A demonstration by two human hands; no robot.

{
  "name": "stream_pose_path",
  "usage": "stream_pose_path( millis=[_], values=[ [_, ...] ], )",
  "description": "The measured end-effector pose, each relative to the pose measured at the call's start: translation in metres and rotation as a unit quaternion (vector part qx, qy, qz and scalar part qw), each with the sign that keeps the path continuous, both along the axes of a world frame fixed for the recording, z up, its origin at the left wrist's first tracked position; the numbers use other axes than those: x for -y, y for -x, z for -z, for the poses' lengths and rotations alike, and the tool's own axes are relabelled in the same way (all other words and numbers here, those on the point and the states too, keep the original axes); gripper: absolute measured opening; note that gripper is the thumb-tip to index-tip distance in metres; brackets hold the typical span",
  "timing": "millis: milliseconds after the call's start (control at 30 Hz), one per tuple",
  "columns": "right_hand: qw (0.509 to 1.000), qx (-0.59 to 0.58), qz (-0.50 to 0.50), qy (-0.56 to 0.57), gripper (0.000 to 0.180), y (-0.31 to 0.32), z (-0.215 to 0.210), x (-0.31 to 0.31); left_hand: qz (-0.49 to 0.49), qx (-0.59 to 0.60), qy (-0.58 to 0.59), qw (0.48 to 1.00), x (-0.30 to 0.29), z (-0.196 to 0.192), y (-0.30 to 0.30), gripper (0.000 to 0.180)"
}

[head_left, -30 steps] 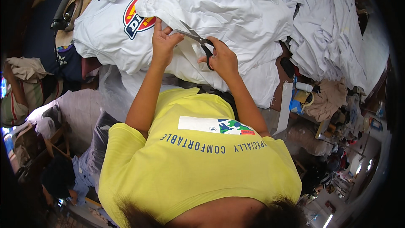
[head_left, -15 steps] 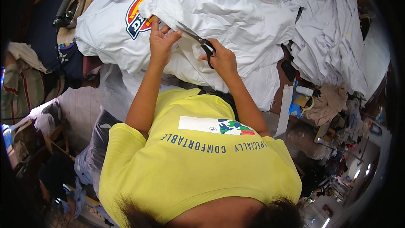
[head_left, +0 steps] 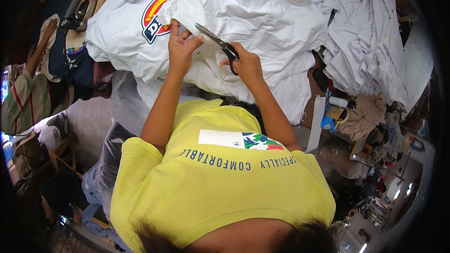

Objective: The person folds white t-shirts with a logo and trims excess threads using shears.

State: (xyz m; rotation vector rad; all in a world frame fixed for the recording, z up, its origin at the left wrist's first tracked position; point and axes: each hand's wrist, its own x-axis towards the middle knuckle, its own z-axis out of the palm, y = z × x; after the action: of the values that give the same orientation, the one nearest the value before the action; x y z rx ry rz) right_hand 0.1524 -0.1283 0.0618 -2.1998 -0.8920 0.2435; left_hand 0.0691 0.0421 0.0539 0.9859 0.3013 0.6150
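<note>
White T-shirts (head_left: 243, 14) lie heaped in front of me, one with a round red, yellow and navy print. My left hand (head_left: 182, 49) holds a bunched fold of white T-shirt at its fingertips; the thumb points right, and cloth hides part of the grip. In my right hand (head_left: 247, 65) are dark-handled scissors (head_left: 213, 36), with fingers around the handles. Their blades look nearly closed and point up and left, toward the fold by my left fingers. Whether the tips touch the cloth, I cannot tell.
A pile of white garments (head_left: 365, 47) stands at the right. At the far left are an iron (head_left: 75, 16) and a co-worker's arm (head_left: 40, 49) in a striped sleeve. Tape and beige cloth (head_left: 363, 115) lie at the right, below the pile.
The scissor blades have come clear of the fold and show more fully. The held fold has shifted slightly right. At the far left, the co-worker's arm has reached forward onto the cloth.
</note>
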Motion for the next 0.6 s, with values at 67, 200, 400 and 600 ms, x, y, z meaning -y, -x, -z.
stream_pose_path(
  millis=[67, 200, 400, 600],
  values=[
    [1.0, 0.004, -0.001, 0.002, 0.053, 0.001, 0.004, 0.001, -0.012, -0.003, 0.02, 1.0, -0.007, 0.001, 0.001, 0.087],
    [0.999, 0.036, 0.001, 0.022, 0.056, 0.006, -0.006, -0.001, -0.013, 0.002, 0.01, 1.0, -0.008, 0.001, 0.001, 0.085],
    [0.998, 0.019, -0.009, 0.051, 0.065, 0.009, -0.025, -0.005, 0.004, 0.004, 0.012, 1.0, -0.004, -0.002, 0.005, 0.087],
    [0.999, 0.011, -0.022, 0.033, 0.066, 0.012, -0.028, -0.003, 0.013, -0.001, 0.032, 0.999, -0.007, 0.002, 0.011, 0.085]
  ],
)
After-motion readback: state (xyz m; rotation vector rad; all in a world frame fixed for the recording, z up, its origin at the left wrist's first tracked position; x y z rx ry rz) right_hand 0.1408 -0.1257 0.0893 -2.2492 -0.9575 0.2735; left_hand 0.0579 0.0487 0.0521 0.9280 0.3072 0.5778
